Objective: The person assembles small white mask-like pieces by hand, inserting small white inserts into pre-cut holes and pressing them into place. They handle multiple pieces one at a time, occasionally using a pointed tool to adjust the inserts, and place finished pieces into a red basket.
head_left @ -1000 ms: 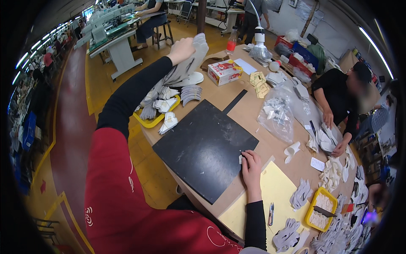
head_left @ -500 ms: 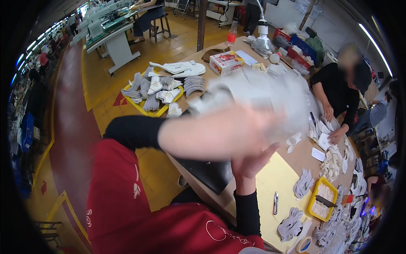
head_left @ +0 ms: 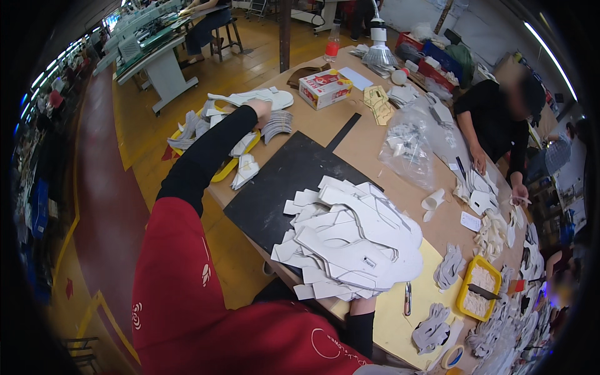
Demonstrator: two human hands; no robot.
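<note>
A thick, fanned stack of white cut shoe-upper pieces (head_left: pixel 350 234) lies tilted in front of me, partly over a black mat (head_left: pixel 300 181). My right hand (head_left: pixel 362 305) holds this stack from its near edge, with the fingers hidden beneath it. My left hand (head_left: pixel 263 111) reaches to the far left, at a large white flat piece (head_left: pixel 250 99) above a yellow tray (head_left: pixel 226 170) of grey and white cut pieces. Its fingers are turned away, so their grip does not show. Beside that hand sits a curved grey stack (head_left: pixel 276 127).
Yellow sheet (head_left: pixel 390 322) carries snips (head_left: pixel 408 299) and grey pieces (head_left: pixel 431 328). Right of it stands a yellow basket (head_left: pixel 464 300). A plastic bag (head_left: pixel 406 147), a box (head_left: pixel 325 87) and a lamp (head_left: pixel 379 53) are farther back. A co-worker (head_left: pixel 500 119) handles pieces across the table.
My left hand has moved from the blurred white pieces in front of me to the far-left tray. The white stack has come down nearer me, onto my right hand, uncovering the black mat.
</note>
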